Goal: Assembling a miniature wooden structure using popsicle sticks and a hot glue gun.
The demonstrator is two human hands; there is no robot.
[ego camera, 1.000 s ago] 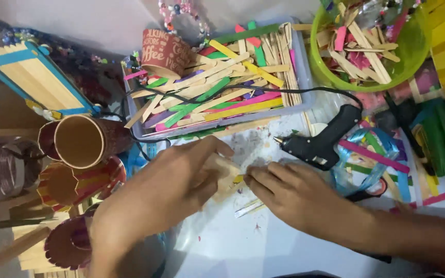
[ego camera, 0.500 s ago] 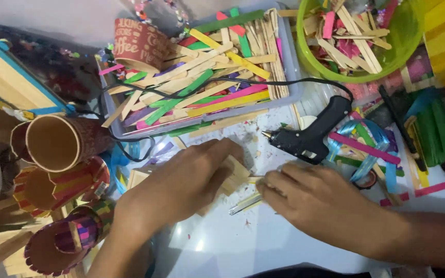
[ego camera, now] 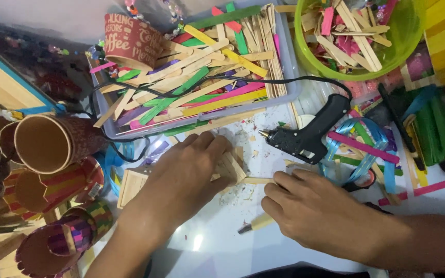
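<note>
Two hands are all I watch on this feed: my left hand (ego camera: 184,177) lies palm-down with its fingers curled over a small stack of plain wooden sticks (ego camera: 231,166), gripping it, while my right hand (ego camera: 312,211) rests flat and half-open just right of that stack, fingertips touching a single stick (ego camera: 257,180) that juts from it. Just beyond the stack to the right lies a black glue gun (ego camera: 310,135), and farther behind the stack sits a grey tray (ego camera: 289,77) heaped with coloured sticks.
</note>
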